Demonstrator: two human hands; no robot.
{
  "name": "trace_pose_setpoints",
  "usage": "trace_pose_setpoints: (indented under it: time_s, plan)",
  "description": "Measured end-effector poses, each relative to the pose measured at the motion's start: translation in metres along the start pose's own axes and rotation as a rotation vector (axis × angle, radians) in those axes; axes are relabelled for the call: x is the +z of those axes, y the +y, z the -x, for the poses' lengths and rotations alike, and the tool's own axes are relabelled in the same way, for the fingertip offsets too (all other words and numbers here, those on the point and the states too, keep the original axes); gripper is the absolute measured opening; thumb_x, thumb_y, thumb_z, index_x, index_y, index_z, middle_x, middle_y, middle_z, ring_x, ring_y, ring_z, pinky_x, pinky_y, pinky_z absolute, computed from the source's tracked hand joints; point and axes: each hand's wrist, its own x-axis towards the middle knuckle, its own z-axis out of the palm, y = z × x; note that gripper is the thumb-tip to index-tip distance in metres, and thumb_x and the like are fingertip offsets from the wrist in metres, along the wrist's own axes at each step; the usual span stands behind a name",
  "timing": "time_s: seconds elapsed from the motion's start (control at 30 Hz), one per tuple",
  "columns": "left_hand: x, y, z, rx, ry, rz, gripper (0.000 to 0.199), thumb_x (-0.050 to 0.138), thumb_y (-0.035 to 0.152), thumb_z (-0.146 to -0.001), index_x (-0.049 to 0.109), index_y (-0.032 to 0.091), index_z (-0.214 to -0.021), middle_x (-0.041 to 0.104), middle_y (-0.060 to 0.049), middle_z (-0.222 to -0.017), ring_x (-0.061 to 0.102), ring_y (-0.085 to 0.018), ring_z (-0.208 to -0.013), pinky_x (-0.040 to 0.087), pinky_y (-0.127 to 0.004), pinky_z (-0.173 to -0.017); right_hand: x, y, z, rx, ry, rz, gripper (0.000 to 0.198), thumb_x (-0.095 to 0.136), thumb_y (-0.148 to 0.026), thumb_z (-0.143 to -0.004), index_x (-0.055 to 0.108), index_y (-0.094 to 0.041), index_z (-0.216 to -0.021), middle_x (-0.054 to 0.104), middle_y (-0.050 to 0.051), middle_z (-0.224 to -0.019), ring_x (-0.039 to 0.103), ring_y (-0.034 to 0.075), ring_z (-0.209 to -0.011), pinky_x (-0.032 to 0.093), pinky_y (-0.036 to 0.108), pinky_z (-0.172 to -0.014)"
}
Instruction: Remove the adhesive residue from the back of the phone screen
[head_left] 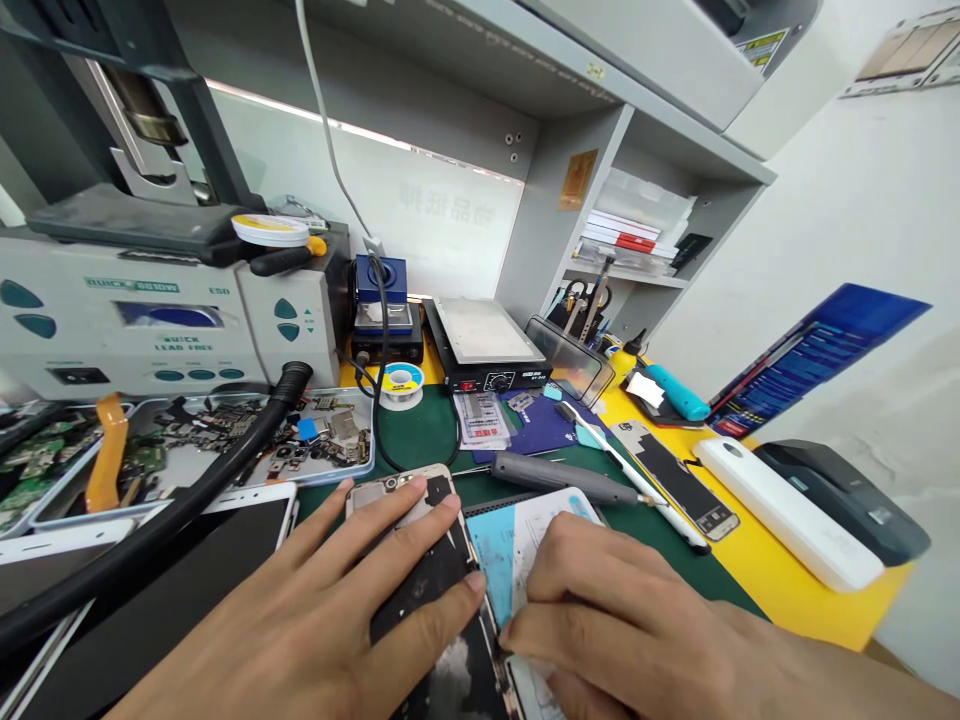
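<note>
My left hand (352, 610) lies with its fingers spread over an opened phone (435, 620), a dark panel with a worn black and whitish surface and a thin metal frame. Its fingertips press on the phone's top end and right side. My right hand (615, 610) is closed in a pinch against the phone's right edge. Whatever sits between those fingers is hidden. Beneath the right hand is a blue and white card or sheet (499, 550), and a pale flat piece (529, 685) shows beside the phone's edge.
A grey screwdriver (566, 478), a white brush (637, 480) and a phone frame (675, 480) lie beyond. At left are a tray of parts (367, 430), a black hose (225, 475), phones (187, 590) and a rework station (172, 310). A hot plate (491, 335) stands behind.
</note>
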Motion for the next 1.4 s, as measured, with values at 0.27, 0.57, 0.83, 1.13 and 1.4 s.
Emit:
trace_pose_setpoints:
  time_s: [0.27, 0.57, 0.83, 1.13, 1.4]
  plan:
    - [-0.0010, -0.0004, 0.0011, 0.003, 0.004, 0.012, 0.078, 0.057, 0.047, -0.103, 0.024, 0.044, -0.173, 0.029, 0.004, -0.180, 0.053, -0.028, -0.153, 0.062, -0.040, -0.104, -0.0006, 0.0026, 0.0015, 0.003, -0.014, -0.018, 0.021, 0.052, -0.012, -0.111, 0.073, -0.012, -0.110, 0.068, 0.007, -0.092, 0.062, 0.019, -0.089, 0.056, 0.027, -0.090]
    - [0.0054, -0.0004, -0.0027, -0.007, 0.037, 0.029, 0.074, 0.055, 0.044, -0.105, 0.026, 0.043, -0.173, 0.033, 0.003, -0.179, 0.048, -0.028, -0.156, 0.060, -0.041, -0.108, 0.0015, 0.0044, 0.0001, -0.036, 0.003, -0.056, 0.020, 0.054, -0.012, -0.111, 0.074, -0.012, -0.109, 0.067, 0.006, -0.089, 0.061, 0.018, -0.086, 0.056, 0.027, -0.088]
    - [0.0006, 0.0001, -0.0008, -0.008, 0.023, 0.049, 0.073, 0.055, 0.048, -0.105, 0.026, 0.044, -0.173, 0.036, 0.005, -0.178, 0.050, -0.027, -0.155, 0.060, -0.038, -0.108, -0.0001, 0.0030, -0.0006, -0.002, -0.012, -0.073, 0.023, 0.052, -0.012, -0.112, 0.073, -0.012, -0.103, 0.064, 0.005, -0.087, 0.059, 0.017, -0.086, 0.055, 0.026, -0.084]
    - [0.0009, -0.0037, 0.0007, 0.003, -0.002, 0.071, 0.078, 0.060, 0.051, -0.104, 0.024, 0.046, -0.173, 0.035, 0.005, -0.177, 0.055, -0.028, -0.152, 0.060, -0.038, -0.108, -0.0007, 0.0026, 0.0047, -0.022, -0.014, -0.036, 0.021, 0.051, -0.011, -0.112, 0.071, -0.013, -0.106, 0.064, 0.005, -0.087, 0.058, 0.018, -0.086, 0.056, 0.027, -0.086]
    - [0.0019, -0.0007, -0.0013, -0.017, -0.001, 0.097, 0.073, 0.059, 0.046, -0.103, 0.032, 0.047, -0.171, 0.037, 0.005, -0.177, 0.055, -0.029, -0.151, 0.059, -0.039, -0.110, 0.0004, 0.0035, 0.0048, -0.003, -0.056, -0.084, 0.014, 0.056, -0.013, -0.111, 0.070, -0.013, -0.112, 0.065, 0.006, -0.096, 0.059, 0.018, -0.094, 0.054, 0.027, -0.090]
